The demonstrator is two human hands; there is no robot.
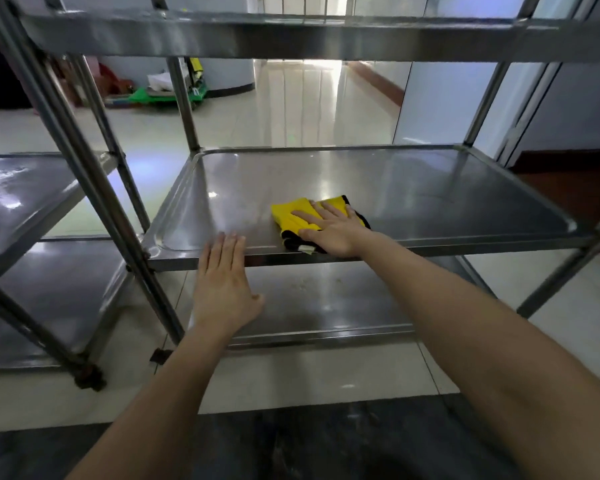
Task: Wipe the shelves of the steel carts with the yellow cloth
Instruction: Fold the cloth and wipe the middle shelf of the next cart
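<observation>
A folded yellow cloth [291, 213] with a black edge lies near the front rim of the middle shelf [430, 192] of a steel cart. My right hand [329, 228] presses flat on the cloth, fingers straight and spread. My left hand [224, 282] rests flat on the shelf's front edge, to the left of the cloth, fingers straight. The cart's top shelf [291, 36] runs across the upper frame, and its bottom shelf [326, 299] shows below my hands.
A second steel cart [25, 195] stands close on the left, its posts crossing the view. Behind the carts a tiled floor leads to a corridor. A green trolley [167, 93] with clutter sits at the back left. A white panel [444, 105] stands at the right.
</observation>
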